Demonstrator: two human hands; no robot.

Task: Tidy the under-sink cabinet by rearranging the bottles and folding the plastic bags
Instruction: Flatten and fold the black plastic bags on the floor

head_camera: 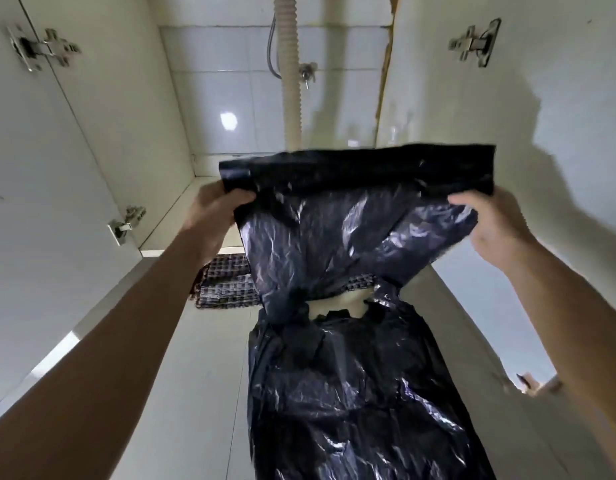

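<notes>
Head view: bag (351,237) (bottom cropped)

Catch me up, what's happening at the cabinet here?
A person holds a black plastic bag up in front of the open under-sink cabinet, left hand gripping one top corner and right hand the other. The top edge is turned over; the rest trails down to the floor. No bottles are in view; a white drain hose runs behind.

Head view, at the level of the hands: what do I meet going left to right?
Lower metal hinge on the left cabinet door → left hand → crinkled black plastic bag, held at both top corners → right hand.
</notes>
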